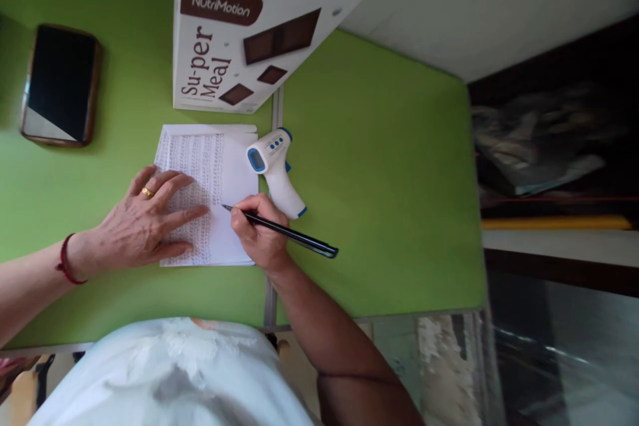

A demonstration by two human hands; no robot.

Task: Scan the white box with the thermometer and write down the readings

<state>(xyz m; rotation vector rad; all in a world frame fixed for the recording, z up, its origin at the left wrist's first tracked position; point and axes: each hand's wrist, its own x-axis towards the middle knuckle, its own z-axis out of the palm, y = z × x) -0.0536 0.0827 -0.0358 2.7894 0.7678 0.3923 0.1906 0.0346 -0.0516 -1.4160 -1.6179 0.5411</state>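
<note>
A notepad (234,166) lies on the table, its left part covered with columns of small handwriting and its right part blank. My left hand (144,219) rests flat on the written part, fingers spread, with a gold ring and a red cord at the wrist. Between the thumb and fingers of my right hand (262,229) is a black pen (299,237). Its tip points at the edge of the writing; whether it touches the paper I cannot tell. Just beyond that hand lies a white and blue infrared thermometer (279,176), beside the pad's right edge.
A white NutriMotion box (214,46) stands behind the notepad. A smartphone (62,83) with a dark screen lies at the far left. The green table (379,180) has a seam beside the pad. Dark shelving (544,140) with a crumpled bag is beyond its right edge.
</note>
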